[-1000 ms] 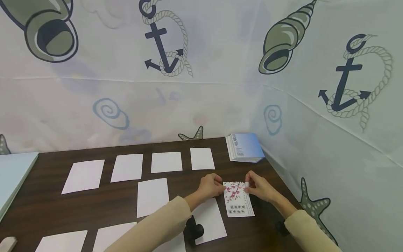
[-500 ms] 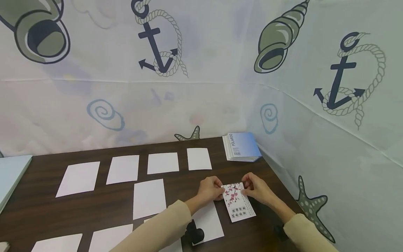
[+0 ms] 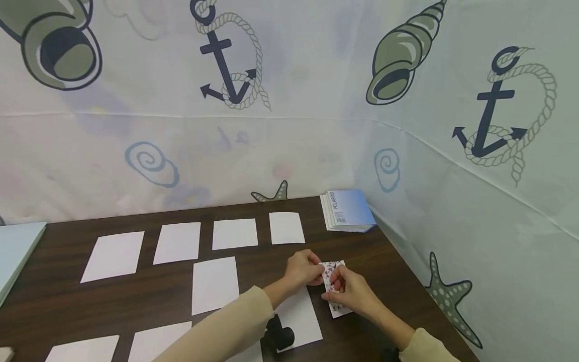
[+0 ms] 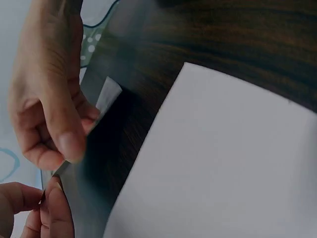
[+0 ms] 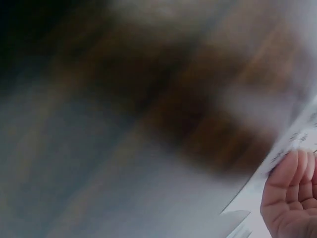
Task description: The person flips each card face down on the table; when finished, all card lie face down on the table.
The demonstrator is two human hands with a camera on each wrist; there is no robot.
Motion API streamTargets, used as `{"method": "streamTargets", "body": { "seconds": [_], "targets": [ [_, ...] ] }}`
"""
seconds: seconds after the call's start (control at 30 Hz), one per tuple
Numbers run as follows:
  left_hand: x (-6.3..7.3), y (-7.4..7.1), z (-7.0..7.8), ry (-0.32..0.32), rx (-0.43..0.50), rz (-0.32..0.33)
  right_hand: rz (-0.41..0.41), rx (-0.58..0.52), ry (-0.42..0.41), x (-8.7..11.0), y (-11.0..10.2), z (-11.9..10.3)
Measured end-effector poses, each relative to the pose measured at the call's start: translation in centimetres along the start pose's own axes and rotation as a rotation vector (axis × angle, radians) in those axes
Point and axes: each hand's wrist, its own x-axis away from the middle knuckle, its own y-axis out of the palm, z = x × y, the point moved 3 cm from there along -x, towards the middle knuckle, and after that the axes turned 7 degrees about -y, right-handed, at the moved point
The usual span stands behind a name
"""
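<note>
A small white card (image 3: 340,307) printed with pink blossom branches and dark lettering stands close over the dark table's right side. My left hand (image 3: 304,267) pinches its upper left corner between thumb and fingers. My right hand (image 3: 355,291) lies across the card's face with bent fingers, hiding much of the print; its thumb tip reaches the card's left edge. Seen almost edge-on in the left wrist view, the card (image 4: 109,94) runs behind the right hand's thumb. I cannot tell whether the right fingers grip it.
Several blank white sheets (image 3: 214,285) lie in rows on the dark wooden table (image 3: 59,301). A blue-covered stack marked POLAROID (image 3: 355,211) sits at the back right. At the left is a pale blue board (image 3: 18,251). Printed cloth walls (image 3: 307,151) stand behind and right.
The right hand has left the card's upper right side and moved left and down across its face. The card's lower end has swung slightly right, and the left hand keeps its corner hold.
</note>
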Motion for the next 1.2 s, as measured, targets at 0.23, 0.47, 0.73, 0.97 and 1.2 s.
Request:
{"method": "streamTargets", "body": {
  "seconds": [0.23, 0.47, 0.73, 0.97, 1.2],
  "targets": [
    [0.5, 0.3, -0.1, -0.001, 0.129, -0.099, 0.011, -0.056, 0.015, -0.1, -1.8, -0.6],
    [1.3, 1.2, -0.6, -0.019, 0.126, -0.101, 0.228, 0.051, 0.084, -0.7, -4.5, -1.1],
    [1.7, 1.3, -0.8, 0.027, 0.122, 0.048, 0.455, 0.159, 0.114, -0.7, -6.5, -1.1],
    [2.2, 1.1, -1.1, 0.036, 0.11, 0.067, 0.39, 0.057, 0.251, 0.0, -6.1, 0.7],
    [2.8, 1.4, -2.1, 0.036, 0.014, 0.024, 0.257, -0.031, 0.355, 1.0, -4.7, 2.6]
  ]
}}
